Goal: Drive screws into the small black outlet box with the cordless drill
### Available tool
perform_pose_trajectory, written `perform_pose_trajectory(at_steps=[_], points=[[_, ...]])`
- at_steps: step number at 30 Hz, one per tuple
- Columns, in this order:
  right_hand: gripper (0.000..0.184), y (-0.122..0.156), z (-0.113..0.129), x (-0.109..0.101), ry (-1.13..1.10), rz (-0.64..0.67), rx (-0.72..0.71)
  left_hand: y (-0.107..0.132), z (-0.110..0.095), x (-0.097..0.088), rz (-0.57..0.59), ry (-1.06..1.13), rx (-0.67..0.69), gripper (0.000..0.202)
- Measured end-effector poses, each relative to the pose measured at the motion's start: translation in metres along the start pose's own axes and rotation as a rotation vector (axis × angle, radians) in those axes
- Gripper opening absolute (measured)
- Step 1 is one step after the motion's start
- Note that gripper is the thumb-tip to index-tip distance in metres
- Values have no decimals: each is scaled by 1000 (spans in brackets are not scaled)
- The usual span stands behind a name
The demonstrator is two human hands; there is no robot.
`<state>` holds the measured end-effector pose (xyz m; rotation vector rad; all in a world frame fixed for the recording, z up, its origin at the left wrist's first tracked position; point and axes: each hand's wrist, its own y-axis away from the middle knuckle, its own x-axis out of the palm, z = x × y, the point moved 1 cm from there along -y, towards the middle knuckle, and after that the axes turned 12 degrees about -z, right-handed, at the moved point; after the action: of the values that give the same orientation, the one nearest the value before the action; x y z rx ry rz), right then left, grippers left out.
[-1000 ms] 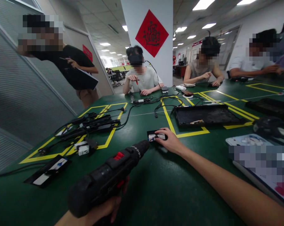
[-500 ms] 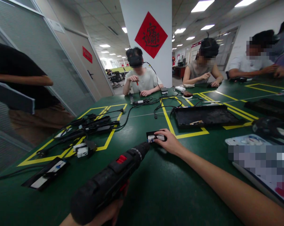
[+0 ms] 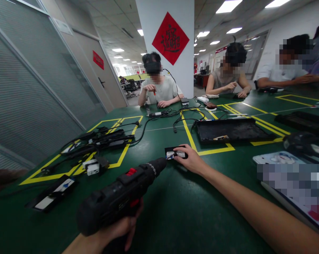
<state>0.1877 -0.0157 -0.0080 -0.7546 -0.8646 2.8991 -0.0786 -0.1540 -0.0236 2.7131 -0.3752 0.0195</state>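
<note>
My left hand [image 3: 119,229] is wrapped round the grip of a black cordless drill [image 3: 114,197] with red switches. The drill's chuck points away and to the right, close beside a small black case with white parts inside [image 3: 171,154]. My right hand [image 3: 188,158] holds that case on the green table, thumb and fingers at its right end. The drill's tip overlaps the case's near left corner in view; whether they touch I cannot tell. A similar long black case with white parts [image 3: 56,192] lies at the left.
Cables and black adapters [image 3: 106,139] lie heaped at left, a white block [image 3: 92,166] near them. An empty-looking black tray [image 3: 233,130] lies beyond my right hand. A phone-like item [image 3: 278,157] lies at right. Across the table a person [image 3: 159,84] holds a red-handled screwdriver [image 3: 154,93].
The drill has tilted, its rear moving slightly left and up and its chuck a little left. My right hand and the case stay put. The person standing at left has mostly left view.
</note>
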Motion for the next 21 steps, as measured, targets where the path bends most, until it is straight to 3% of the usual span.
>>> perform_pose_trajectory(at_steps=[7, 12, 17, 21], points=[[31, -1, -1, 0, 2, -4, 1, 4, -1, 7, 1, -30, 2, 44], [32, 0, 2, -1, -4, -8, -14, 10, -12, 16, -35, -252, -118, 54], [31, 0, 3, -2, -8, -8, -11, 11, -11, 22, -178, -412, -161, 48], [32, -1, 1, -1, -6, -13, -12, 13, -11, 21, -147, -387, -95, 40]])
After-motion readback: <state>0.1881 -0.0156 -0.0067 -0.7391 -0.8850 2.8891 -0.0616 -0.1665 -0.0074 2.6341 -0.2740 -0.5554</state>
